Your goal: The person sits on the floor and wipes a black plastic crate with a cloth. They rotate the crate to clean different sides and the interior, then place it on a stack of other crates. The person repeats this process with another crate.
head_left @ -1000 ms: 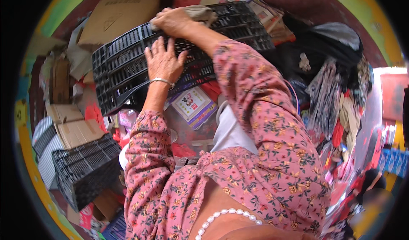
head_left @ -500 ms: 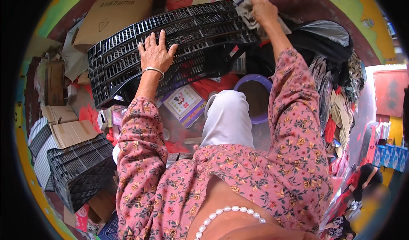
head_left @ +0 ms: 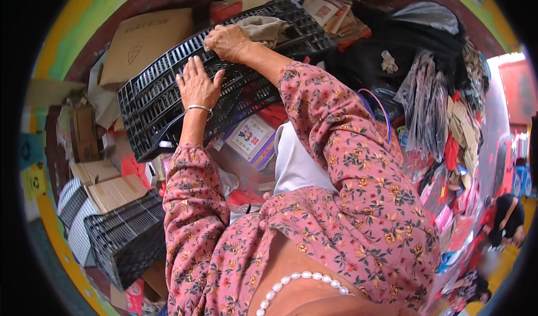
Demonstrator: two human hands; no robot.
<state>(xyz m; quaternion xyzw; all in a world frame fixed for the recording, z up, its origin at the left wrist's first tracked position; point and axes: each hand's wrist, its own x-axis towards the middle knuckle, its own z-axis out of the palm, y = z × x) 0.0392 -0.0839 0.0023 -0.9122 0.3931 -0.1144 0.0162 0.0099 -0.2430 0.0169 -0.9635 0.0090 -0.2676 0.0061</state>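
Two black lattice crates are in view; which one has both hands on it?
The upper black crate, lying tilted across the pile: the left hand lies flat on it and the right hand rests at its top. The lower-left crate sits untouched.

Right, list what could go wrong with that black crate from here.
The black crate sits tilted on loose boxes and packets, with only the left hand pressing flat on it, so it may slide. The right hand at its top edge, beside a beige cloth, could catch fingers in the open grid.
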